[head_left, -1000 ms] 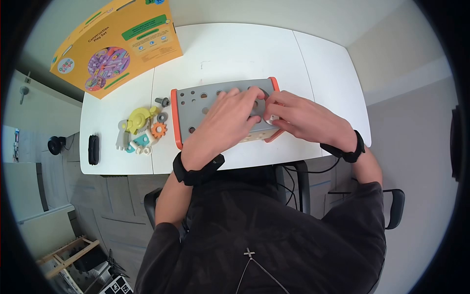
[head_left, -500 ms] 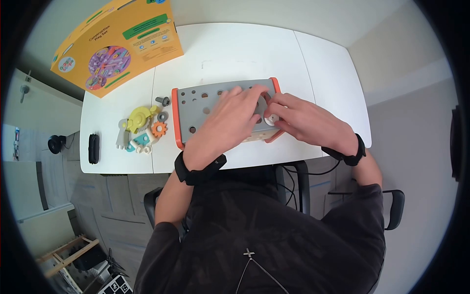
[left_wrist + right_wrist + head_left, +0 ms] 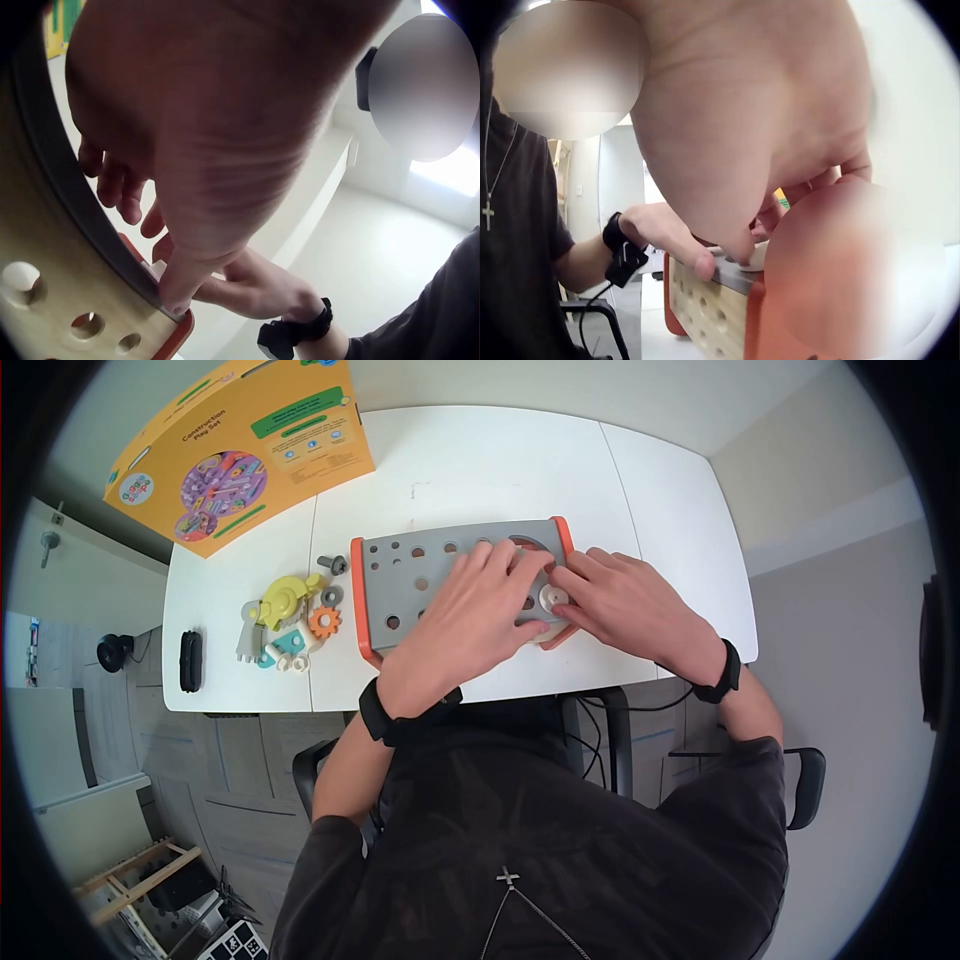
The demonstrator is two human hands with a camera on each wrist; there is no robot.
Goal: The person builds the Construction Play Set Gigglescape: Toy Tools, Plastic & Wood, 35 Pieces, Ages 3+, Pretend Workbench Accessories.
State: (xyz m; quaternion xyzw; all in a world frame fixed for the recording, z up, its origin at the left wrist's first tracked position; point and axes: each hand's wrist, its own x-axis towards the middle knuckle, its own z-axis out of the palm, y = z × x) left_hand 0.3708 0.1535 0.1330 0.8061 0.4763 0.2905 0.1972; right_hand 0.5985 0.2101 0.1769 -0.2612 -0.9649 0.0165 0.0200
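Guide the white disc (image 3: 552,597), pinched in the right hand (image 3: 637,607), squarely; steady the grey-topped box (image 3: 385,592) near the table's (image 3: 560,465) front edge beneath the spread left hand (image 3: 465,610).

The words "Construction Play Set" can be read on the yellow-orange box (image 3: 285,435), where they are printed in dark letters across two slanted lines and a third. On the same face, multicoloured lettering is set in a round white logo (image 3: 136,489), but it cannot be made out with certainty. Pale text is carried by a green band (image 3: 298,413), and fine print (image 3: 325,468) is placed below it; both are too small to be read. Black-and-white square patterns are borne by a panel (image 3: 240,942) at lower left.
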